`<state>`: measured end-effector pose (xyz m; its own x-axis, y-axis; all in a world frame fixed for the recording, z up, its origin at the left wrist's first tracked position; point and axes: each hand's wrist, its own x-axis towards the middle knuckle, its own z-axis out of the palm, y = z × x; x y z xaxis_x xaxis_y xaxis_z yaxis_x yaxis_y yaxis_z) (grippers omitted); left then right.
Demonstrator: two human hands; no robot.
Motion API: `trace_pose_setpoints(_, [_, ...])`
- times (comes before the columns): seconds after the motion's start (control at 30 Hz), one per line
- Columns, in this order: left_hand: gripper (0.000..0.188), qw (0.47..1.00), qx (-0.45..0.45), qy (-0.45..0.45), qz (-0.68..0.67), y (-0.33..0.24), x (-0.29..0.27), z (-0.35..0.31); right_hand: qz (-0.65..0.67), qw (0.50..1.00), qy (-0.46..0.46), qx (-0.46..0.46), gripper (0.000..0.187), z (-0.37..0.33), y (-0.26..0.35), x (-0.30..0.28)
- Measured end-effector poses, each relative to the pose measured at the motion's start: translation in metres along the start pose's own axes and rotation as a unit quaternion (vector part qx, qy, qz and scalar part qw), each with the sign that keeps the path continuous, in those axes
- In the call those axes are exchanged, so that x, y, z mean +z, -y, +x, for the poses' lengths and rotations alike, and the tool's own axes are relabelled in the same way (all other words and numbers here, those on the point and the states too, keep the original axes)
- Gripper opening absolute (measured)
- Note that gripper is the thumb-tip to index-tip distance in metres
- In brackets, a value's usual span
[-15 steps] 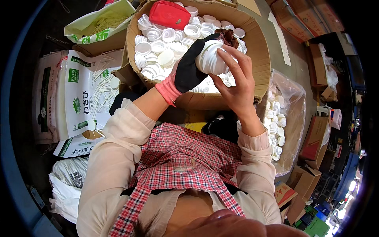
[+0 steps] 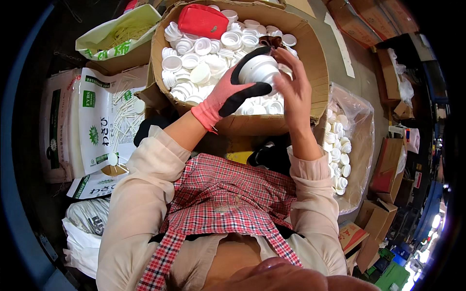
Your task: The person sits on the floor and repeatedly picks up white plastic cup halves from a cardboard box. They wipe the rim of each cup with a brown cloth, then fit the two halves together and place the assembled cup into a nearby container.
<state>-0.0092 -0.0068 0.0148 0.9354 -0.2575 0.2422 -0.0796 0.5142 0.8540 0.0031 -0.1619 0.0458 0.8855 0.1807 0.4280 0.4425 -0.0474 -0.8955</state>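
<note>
My left hand [image 2: 228, 95], in a pink glove with black palm and fingers, is closed round a white ribbed plastic cap [image 2: 257, 72]. The thumb lies along its near side. My bare right hand [image 2: 297, 99] curls at the cap's right side, its fingertips at the far edge and its thumb smeared by motion. Beneath both hands stands a large cardboard box [image 2: 318, 63] holding many loose white screw caps [image 2: 200, 73]. A red pouch [image 2: 203, 21] lies on the caps at the far left of the box. Some dark brown material [image 2: 273, 41] shows just beyond my hands.
To the right is a box lined with clear plastic [image 2: 357, 160], with white caps [image 2: 338, 145] inside. On the left, thin white sticks [image 2: 127, 104] lie on a printed sheet [image 2: 94, 126], below an open bag [image 2: 99, 42] of pale strands. Cardboard boxes [image 2: 388, 167] stand farther right.
My left hand has rolled over, so its pink back and thumb now show, and the cap has turned with it. The right thumb has moved up against the cap's side.
</note>
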Motion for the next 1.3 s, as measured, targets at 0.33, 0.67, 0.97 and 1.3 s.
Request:
trace_pose_setpoints(0.33, [0.066, 0.988, 0.022, -0.051, 0.141, 0.038, 0.001, 0.0, -0.032, 0.985, -0.123, 0.114, 0.057, 0.014, -0.014, 0.012])
trace_pose_setpoints(0.67, [0.056, 0.996, -0.071, -0.019, -0.057, 0.03, -0.03, 0.016, 0.053, 0.983, -0.075, 0.157, 0.051, -0.022, -0.049, -0.14])
trace_pose_setpoints(0.97, [0.047, 0.981, -0.168, -0.092, 0.012, 0.045, -0.042, 0.02, -0.352, 0.679, -0.38, 0.521, 0.073, -0.249, -0.245, -0.426])
trace_pose_setpoints(1.3, [0.037, 0.977, -0.118, -0.171, -0.041, 0.033, -0.066, 0.029, -0.361, 0.908, 0.108, 0.185, 0.038, -0.005, -0.162, -0.158])
